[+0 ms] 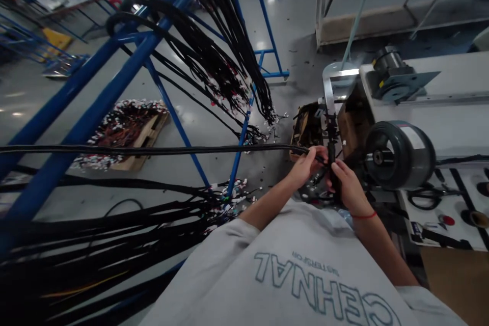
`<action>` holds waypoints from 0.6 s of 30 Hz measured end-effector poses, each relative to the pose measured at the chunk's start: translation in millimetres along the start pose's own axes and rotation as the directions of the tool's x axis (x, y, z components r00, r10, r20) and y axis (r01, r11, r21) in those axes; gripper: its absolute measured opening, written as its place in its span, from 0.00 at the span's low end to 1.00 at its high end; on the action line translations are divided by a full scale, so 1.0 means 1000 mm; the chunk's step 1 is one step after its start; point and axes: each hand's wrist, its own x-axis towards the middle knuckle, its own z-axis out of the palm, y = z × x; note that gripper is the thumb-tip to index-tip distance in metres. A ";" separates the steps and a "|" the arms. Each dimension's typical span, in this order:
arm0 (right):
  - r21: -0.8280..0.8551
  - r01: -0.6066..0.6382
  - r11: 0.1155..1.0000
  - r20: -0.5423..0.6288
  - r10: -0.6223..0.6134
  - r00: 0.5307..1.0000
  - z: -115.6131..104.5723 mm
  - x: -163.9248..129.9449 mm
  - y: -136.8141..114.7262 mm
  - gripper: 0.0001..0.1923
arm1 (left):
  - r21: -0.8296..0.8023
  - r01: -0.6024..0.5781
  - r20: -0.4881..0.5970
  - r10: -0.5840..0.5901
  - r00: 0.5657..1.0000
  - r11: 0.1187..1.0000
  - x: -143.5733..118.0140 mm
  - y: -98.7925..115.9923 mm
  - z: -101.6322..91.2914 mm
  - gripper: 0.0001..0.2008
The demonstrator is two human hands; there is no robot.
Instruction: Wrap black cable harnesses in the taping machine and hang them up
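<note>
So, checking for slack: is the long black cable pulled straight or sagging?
Pulled straight: the black cable runs level from the picture's left edge into the left hand.

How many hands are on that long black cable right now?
2. The left hand grips the long black cable near the machine; the right hand holds it just beside, fingers closed. No other hands visible.
</note>
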 end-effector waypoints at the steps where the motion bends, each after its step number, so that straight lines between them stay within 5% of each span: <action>1: -0.056 -0.008 0.998 0.007 0.009 1.000 0.002 0.002 0.002 0.24 | 0.023 -0.011 -0.004 0.011 1.000 1.000 -0.004 -0.003 -0.007 0.15; 11: -0.176 -0.053 0.983 0.096 0.071 0.993 0.036 0.033 -0.011 0.26 | -0.114 -0.218 -0.034 0.216 0.976 0.969 -0.025 0.028 -0.038 0.15; 14: -0.296 -0.006 0.955 0.220 0.074 0.973 0.042 0.040 -0.012 0.26 | -0.008 -0.224 -0.014 0.224 0.975 0.975 -0.031 0.033 -0.049 0.15; 18: -0.405 0.136 0.904 0.415 0.049 0.909 0.042 0.046 -0.015 0.28 | 0.096 -0.268 -0.192 0.282 0.940 0.959 -0.032 0.038 -0.055 0.16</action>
